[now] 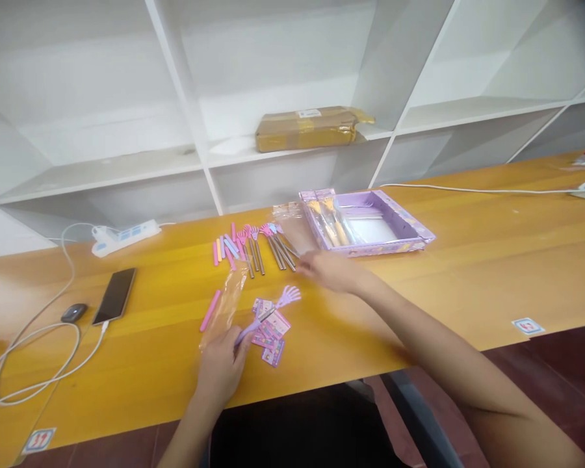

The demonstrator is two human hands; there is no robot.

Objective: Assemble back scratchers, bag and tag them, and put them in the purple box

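Observation:
My left hand [223,365] is closed around the lilac handle of a back scratcher [256,325], whose hand-shaped head points to the right above several small printed cards [275,327]. A clear plastic sleeve [229,292] lies beside that hand, next to a loose pink handle tube [210,311]. Farther back, my right hand [329,270] has its fingers pinched together at the lower ends of several metal-rod back scratcher heads [279,250] and a clear bag [292,224]. What those fingers grip is hidden. More metal rods with pink heads [254,247] lie to the left, near coloured handle tubes [223,248].
A purple display box [419,235] holds bagged back scratchers with yellow heads [329,218]. At left are a phone [114,296] on a cable, a dark mouse-like object [74,313] and a power strip [127,238]. A taped carton [307,130] sits on the shelf.

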